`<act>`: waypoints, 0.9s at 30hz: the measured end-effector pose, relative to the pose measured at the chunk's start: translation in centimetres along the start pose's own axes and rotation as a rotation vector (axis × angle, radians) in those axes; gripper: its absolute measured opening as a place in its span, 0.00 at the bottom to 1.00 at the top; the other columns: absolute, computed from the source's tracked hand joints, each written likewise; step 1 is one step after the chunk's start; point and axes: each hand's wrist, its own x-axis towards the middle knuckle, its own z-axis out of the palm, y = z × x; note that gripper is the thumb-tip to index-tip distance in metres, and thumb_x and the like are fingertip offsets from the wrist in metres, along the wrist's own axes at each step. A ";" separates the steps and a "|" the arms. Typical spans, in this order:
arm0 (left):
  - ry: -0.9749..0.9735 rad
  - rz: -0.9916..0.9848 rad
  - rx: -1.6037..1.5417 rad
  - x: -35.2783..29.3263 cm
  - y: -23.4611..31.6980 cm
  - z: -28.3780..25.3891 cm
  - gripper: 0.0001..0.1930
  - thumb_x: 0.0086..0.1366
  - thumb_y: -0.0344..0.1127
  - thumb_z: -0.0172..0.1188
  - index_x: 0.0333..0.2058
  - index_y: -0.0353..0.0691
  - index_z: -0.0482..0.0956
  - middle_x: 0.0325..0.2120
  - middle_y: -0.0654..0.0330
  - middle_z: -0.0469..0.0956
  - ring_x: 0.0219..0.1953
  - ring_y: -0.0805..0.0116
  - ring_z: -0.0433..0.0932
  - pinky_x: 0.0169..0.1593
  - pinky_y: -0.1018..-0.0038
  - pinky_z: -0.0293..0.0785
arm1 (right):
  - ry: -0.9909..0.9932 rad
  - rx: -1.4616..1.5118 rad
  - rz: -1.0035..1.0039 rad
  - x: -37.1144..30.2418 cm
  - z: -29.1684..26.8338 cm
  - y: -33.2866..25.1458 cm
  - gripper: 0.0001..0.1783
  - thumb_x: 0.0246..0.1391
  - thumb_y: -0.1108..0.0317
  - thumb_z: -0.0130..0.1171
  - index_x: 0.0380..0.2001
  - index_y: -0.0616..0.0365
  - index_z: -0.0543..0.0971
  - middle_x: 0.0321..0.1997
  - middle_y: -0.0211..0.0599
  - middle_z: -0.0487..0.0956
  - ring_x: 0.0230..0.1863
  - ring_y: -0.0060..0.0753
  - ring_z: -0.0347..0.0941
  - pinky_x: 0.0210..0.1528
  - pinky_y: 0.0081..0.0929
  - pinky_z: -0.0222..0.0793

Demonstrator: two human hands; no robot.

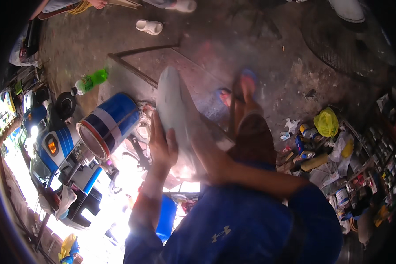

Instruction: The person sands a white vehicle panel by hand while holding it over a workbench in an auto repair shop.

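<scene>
Both hands grip a pale curved panel (176, 110): left hand (162, 147) clasps its edge, right hand (211, 165) blurred beneath; seemingly stiff, light, best held edgewise.

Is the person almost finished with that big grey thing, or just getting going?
Hard to say what is done: nothing finished shows. In hand now, the left hand and right hand both grip the pale grey panel, blurred. The blue and white can lies on its side nearby, untouched.
</scene>
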 end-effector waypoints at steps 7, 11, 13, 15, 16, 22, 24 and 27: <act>-0.013 -0.011 0.009 0.7 -0.3 0.4 0.34 0.80 0.45 0.42 0.72 0.21 0.57 0.67 0.25 0.64 0.68 0.27 0.68 0.69 0.51 0.69 | 0.100 0.053 0.084 4.4 0.2 2.9 0.62 0.61 0.38 0.62 0.75 0.78 0.45 0.80 0.78 0.42 0.82 0.74 0.40 0.82 0.59 0.36; -0.018 -0.025 -0.003 0.0 0.0 0.3 0.33 0.78 0.41 0.46 0.71 0.20 0.57 0.67 0.23 0.63 0.68 0.25 0.67 0.69 0.51 0.68 | 0.077 0.071 0.104 3.2 2.8 3.6 0.61 0.62 0.40 0.61 0.75 0.78 0.44 0.81 0.76 0.42 0.82 0.72 0.39 0.83 0.56 0.35; -0.009 0.000 0.006 1.3 0.5 0.9 0.33 0.79 0.43 0.43 0.72 0.21 0.57 0.67 0.25 0.64 0.68 0.27 0.68 0.69 0.52 0.68 | 0.159 0.057 0.191 9.1 -1.8 4.9 0.66 0.56 0.41 0.68 0.75 0.79 0.43 0.80 0.80 0.41 0.81 0.79 0.36 0.82 0.63 0.31; -0.016 0.053 0.022 1.2 0.4 0.7 0.33 0.78 0.42 0.43 0.72 0.21 0.57 0.67 0.25 0.64 0.68 0.27 0.67 0.70 0.52 0.67 | 0.126 0.108 0.190 8.4 -2.9 4.7 0.66 0.56 0.41 0.68 0.75 0.79 0.43 0.80 0.80 0.41 0.82 0.79 0.35 0.82 0.65 0.31; -0.024 0.052 0.025 0.9 0.3 0.5 0.33 0.78 0.42 0.43 0.72 0.21 0.57 0.67 0.25 0.64 0.68 0.27 0.67 0.70 0.52 0.67 | 0.101 0.155 0.183 8.1 -3.0 4.8 0.66 0.56 0.41 0.68 0.75 0.79 0.44 0.80 0.80 0.41 0.82 0.80 0.34 0.81 0.67 0.31; -0.016 -0.005 0.018 0.2 0.7 0.0 0.33 0.78 0.42 0.43 0.72 0.21 0.57 0.68 0.26 0.64 0.70 0.28 0.66 0.70 0.53 0.67 | 0.030 -0.130 0.169 2.1 0.1 1.3 0.66 0.57 0.37 0.64 0.76 0.78 0.43 0.81 0.73 0.44 0.83 0.69 0.38 0.81 0.66 0.34; -0.030 0.018 0.016 1.1 0.7 0.2 0.34 0.77 0.41 0.47 0.71 0.19 0.57 0.66 0.23 0.64 0.67 0.24 0.67 0.67 0.51 0.70 | 0.152 -0.170 0.235 8.6 -1.6 5.6 0.69 0.56 0.32 0.64 0.75 0.80 0.43 0.80 0.77 0.44 0.83 0.75 0.36 0.80 0.71 0.31; -0.001 0.016 0.028 0.4 0.0 0.4 0.34 0.77 0.42 0.47 0.71 0.19 0.58 0.66 0.23 0.65 0.67 0.25 0.67 0.68 0.51 0.70 | -0.092 -0.037 0.257 3.1 -2.1 1.9 0.65 0.61 0.30 0.56 0.75 0.80 0.44 0.80 0.77 0.44 0.83 0.75 0.35 0.79 0.72 0.31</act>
